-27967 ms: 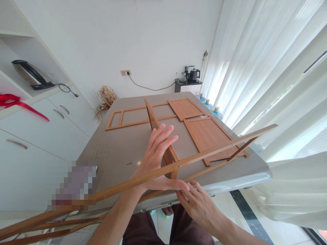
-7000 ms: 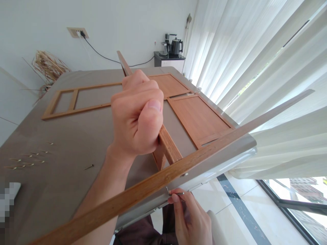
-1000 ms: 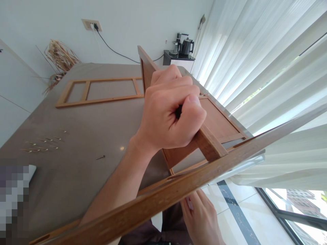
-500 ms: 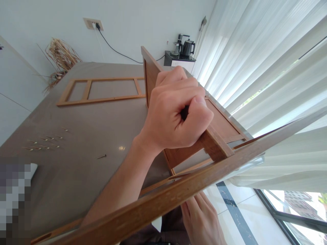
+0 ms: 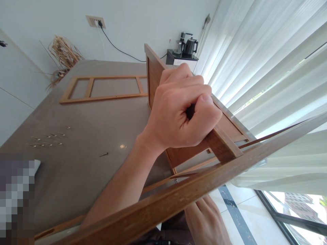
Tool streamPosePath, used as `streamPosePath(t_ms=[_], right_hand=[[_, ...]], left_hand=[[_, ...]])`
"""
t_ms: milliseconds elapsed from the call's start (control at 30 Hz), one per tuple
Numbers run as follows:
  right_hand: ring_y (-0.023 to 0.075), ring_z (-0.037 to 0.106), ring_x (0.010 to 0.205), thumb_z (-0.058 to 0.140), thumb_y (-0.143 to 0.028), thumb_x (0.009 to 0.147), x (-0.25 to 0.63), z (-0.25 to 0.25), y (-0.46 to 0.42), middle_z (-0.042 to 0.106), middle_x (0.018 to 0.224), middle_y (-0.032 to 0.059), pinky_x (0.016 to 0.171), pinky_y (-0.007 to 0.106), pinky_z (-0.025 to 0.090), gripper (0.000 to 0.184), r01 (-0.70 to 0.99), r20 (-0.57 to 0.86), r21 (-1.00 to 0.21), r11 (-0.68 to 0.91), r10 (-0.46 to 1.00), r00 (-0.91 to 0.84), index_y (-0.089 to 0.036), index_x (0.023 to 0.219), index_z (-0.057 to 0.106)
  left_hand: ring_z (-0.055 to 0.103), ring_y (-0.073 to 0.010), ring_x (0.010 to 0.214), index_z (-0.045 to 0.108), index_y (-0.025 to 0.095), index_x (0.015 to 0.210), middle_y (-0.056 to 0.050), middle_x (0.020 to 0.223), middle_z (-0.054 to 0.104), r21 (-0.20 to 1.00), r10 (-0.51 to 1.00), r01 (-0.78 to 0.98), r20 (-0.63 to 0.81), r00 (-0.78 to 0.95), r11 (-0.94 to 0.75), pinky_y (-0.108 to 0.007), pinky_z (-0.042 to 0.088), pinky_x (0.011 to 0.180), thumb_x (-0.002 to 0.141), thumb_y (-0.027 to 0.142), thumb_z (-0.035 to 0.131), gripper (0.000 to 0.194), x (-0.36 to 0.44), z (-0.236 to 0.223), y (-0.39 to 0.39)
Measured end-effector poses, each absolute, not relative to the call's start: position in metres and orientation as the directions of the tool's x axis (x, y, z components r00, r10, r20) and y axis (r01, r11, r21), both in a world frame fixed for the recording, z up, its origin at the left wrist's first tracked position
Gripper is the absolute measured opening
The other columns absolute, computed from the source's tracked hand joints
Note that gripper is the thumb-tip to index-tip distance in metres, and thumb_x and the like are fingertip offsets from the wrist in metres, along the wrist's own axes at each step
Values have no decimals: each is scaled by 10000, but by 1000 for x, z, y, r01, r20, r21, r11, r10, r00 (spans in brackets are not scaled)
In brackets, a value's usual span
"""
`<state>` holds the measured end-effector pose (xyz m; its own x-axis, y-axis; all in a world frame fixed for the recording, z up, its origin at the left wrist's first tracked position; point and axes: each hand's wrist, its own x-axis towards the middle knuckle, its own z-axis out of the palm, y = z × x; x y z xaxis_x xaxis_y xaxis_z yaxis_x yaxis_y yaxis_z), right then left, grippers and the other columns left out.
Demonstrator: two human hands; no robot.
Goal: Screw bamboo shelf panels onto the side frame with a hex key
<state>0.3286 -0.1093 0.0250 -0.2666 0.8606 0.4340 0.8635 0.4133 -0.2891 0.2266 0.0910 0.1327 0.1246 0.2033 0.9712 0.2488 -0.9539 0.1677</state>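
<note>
Left hand [image 5: 182,112] is fisting tight round upright panel [image 5: 155,78], bracing it against front rail [image 5: 163,207]; right hand [image 5: 206,221] working beneath, grip unclear.

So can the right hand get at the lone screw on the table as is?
Probably not directly: the right hand sits below the long wooden rail, which crosses between it and the lone screw.

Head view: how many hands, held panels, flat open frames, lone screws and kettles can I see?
Hands: 2 (left hand, right hand)
Held panel: 1
Flat frame: 1
Lone screw: 1
Kettle: 1
Total: 6
</note>
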Motion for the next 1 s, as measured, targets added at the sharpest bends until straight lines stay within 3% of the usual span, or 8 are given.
streamPosePath(t_ms=[267, 533, 733, 867, 1000], right_hand=[[181, 573, 627, 311, -120, 1004, 324, 27, -108, 645, 790, 64, 575, 297, 462, 289, 887, 426, -239, 394, 864, -269, -175, 977, 594], [171, 597, 652, 346, -147, 1010, 321, 20, -109, 615, 720, 32, 579, 261, 475, 258, 861, 433, -398, 318, 892, -129, -209, 936, 586], [153, 580, 560, 407, -226, 1005, 320, 20, -106, 579, 610, -2, 545, 236, 471, 278, 820, 415, -534, 205, 909, 44, -237, 814, 608], [147, 561, 506, 487, -341, 975, 316, 17, -108, 583, 544, -6, 484, 224, 440, 316, 752, 275, -659, 0, 931, 240, -232, 723, 643], [143, 532, 435, 566, -475, 909, 310, 6, -113, 577, 478, -12, 392, 222, 370, 380, 517, -48, -800, -304, 891, 451, -206, 654, 653]], left_hand=[[419, -153, 565, 267, 203, 548, 14, 526, 231, 165, 183, 153, 976, 114, -974, -374, 355, 663, 904, 199, 383, 375, 226, 130, 93], [372, -133, 523, 190, 200, 576, 25, 513, 232, 139, 149, 98, 984, 102, -985, -364, 334, 634, 863, 158, 413, 365, 227, 132, 94], [320, -161, 526, 167, 207, 572, 12, 483, 251, 239, 248, 99, 966, 80, -966, -403, 322, 648, 737, 101, 373, 285, 229, 134, 87], [319, -168, 542, 167, 209, 554, 4, 480, 266, 281, 291, 113, 953, 85, -953, -419, 329, 656, 742, 112, 365, 289, 229, 134, 85], [347, -163, 534, 174, 206, 554, 3, 485, 265, 276, 289, 136, 954, 84, -951, -428, 332, 653, 749, 119, 365, 287, 228, 134, 83]])
